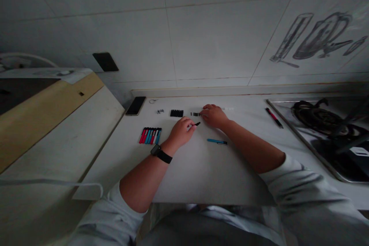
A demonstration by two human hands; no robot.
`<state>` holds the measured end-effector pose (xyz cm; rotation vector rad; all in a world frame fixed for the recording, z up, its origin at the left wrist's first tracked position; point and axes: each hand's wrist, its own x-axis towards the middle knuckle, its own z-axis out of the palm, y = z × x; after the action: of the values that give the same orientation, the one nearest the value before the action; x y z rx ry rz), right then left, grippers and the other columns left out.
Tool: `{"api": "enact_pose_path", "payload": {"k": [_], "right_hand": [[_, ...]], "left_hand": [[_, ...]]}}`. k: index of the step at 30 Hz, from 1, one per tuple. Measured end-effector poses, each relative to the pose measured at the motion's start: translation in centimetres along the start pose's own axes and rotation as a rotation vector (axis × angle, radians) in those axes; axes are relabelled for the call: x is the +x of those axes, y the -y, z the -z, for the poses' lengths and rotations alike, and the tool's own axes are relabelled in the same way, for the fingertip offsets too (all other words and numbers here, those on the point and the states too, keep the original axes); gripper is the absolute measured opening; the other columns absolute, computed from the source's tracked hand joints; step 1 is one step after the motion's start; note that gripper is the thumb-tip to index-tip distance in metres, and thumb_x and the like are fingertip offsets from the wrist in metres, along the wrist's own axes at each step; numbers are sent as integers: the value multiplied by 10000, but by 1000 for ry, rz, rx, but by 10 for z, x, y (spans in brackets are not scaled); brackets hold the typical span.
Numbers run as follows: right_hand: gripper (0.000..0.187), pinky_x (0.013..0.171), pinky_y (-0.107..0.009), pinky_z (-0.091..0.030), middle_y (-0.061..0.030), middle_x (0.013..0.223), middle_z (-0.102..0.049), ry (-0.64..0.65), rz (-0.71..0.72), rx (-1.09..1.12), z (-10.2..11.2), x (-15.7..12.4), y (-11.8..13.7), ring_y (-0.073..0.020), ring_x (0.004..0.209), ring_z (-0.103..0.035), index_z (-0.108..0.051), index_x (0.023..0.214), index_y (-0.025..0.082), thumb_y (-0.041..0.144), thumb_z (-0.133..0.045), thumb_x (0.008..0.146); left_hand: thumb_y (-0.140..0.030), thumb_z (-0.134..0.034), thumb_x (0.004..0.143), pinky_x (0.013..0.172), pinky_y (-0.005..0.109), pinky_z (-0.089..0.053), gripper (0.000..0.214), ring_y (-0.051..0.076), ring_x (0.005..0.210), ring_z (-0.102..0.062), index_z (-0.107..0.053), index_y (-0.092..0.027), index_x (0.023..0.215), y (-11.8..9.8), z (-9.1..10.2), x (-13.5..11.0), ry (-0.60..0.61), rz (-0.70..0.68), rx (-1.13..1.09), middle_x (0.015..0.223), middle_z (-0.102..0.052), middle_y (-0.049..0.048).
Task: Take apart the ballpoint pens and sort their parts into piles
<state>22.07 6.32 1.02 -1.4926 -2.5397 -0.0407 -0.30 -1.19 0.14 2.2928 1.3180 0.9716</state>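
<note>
My left hand (181, 132) is closed in a pinch round a small black pen part (197, 123), which points up and to the right. Beside it my right hand (213, 116) bends its fingers down to the counter, touching a short row of small dark pieces (196, 114). Whatever those fingertips grip is hidden. A blue pen barrel with a dark clip (216, 142) lies below the right hand. Left of my hands is a row of black cylindrical parts (177, 113). Small clear pieces (229, 108) lie behind the right hand.
Several red, blue and white pen barrels (150, 136) lie side by side at left. Small metallic bits (160, 111), a ring (152, 101) and a phone (135, 106) lie behind them. A red-and-black pen (274, 118) sits near the gas stove (313, 148). A tiled wall closes the back.
</note>
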Motion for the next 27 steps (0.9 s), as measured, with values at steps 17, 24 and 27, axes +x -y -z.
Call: {"api": "enact_pose_path", "payload": {"k": [17,24,27], "right_hand": [[272,1012,-391,-417,-80,1258,-702,16,-32,-10,10,6,-12,-261,1152,-594,-774,1146,264,219,-583,958],[217,995,-416,-420,-85,1165,-730,52,-9,-54,13,7,-11,-280,1123,-612,-796,1024,263,210,-606,933],[197,985,-414,-425,-100,1148,-732,39,40,-67,16,7,-5,-286,1115,-622,-779,1017,239,219,-599,941]], "left_hand": [[-223,-626,963,885,347,-526,71,196,944,-636,-678,-186,930,1,0,0,7,16,-3,1005,-654,56],[-231,-631,962,896,354,-521,77,200,963,-637,-678,-185,922,-1,0,0,3,5,-11,1002,-654,53],[-231,-646,954,869,349,-527,65,194,928,-635,-682,-186,926,-1,0,0,-4,7,-18,1001,-655,51]]}}
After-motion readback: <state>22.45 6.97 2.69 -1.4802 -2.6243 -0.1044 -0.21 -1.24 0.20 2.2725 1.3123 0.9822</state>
